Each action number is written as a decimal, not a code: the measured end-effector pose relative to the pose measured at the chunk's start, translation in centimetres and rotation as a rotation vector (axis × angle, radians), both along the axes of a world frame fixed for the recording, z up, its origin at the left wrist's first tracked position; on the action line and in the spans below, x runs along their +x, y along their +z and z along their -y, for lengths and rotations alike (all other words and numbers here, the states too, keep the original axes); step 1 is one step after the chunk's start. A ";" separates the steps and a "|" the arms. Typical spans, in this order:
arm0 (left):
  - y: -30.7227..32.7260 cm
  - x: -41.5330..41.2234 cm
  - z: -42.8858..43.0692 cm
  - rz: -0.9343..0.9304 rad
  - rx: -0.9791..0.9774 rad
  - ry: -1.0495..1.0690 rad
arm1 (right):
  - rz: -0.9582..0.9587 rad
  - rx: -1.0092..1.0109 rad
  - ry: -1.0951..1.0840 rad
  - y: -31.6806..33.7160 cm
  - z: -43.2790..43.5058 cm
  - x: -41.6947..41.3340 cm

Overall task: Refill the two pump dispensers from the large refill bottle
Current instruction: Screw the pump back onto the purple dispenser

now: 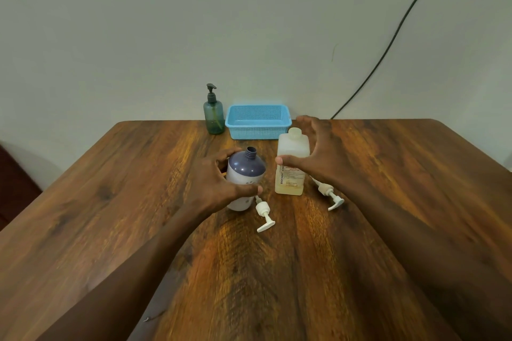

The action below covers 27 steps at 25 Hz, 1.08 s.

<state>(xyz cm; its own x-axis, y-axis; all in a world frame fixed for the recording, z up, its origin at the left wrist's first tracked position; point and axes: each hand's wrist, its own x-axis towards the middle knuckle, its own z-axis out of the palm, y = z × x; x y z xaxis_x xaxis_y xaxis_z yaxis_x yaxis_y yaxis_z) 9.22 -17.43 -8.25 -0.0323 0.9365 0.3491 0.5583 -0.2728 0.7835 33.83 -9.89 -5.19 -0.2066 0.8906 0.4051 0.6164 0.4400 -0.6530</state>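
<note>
The left hand (213, 185) grips the uncapped purple bottle (245, 171) mid-table. The right hand (315, 155) is spread wide around the square bottle (292, 163). A pump (264, 216) and a second pump (329, 195) lie in front. A green dispenser (214, 116) and a basket (257, 122) stand behind.

We face a plain, pale grey-green wall (138, 22) that fills the far half of the view. A wooden table (110, 202) with dark, orange-streaked grain and rounded far corners runs from near us up to it. A black cable (388, 44) slants down the wall from the upper right and drops behind the table's far edge. Low on the left we make out a dark reddish shape (13, 188), perhaps furniture. The light is soft and even.
</note>
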 end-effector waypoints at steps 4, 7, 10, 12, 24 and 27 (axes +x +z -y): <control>0.0 -1.4 1.2 -0.004 0.021 0.019 | 0.068 0.450 0.120 1.0 1.8 -1.8; 0.0 -3.0 2.2 0.023 -0.009 0.034 | 0.105 0.409 0.390 1.0 2.9 -3.1; -0.1 -4.4 3.4 0.047 0.014 0.069 | 0.433 0.101 0.569 -0.5 3.0 -4.2; -0.1 -5.1 4.0 0.060 0.004 0.087 | 0.822 0.013 0.581 -2.1 2.6 -5.0; -0.8 -6.7 5.2 0.046 0.058 0.147 | 0.203 0.144 0.491 0.3 3.1 -7.2; -1.1 -6.4 5.0 0.062 0.053 0.142 | -0.133 0.172 0.356 2.6 3.3 -8.7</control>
<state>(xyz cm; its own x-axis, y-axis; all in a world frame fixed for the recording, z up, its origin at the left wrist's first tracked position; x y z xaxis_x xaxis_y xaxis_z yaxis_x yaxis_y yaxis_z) 2.79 -22.39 -9.31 -0.1861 0.9013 0.3911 0.5453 -0.2364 0.8042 25.15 -13.20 -2.56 -0.4257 0.6900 0.5855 0.3214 0.7201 -0.6149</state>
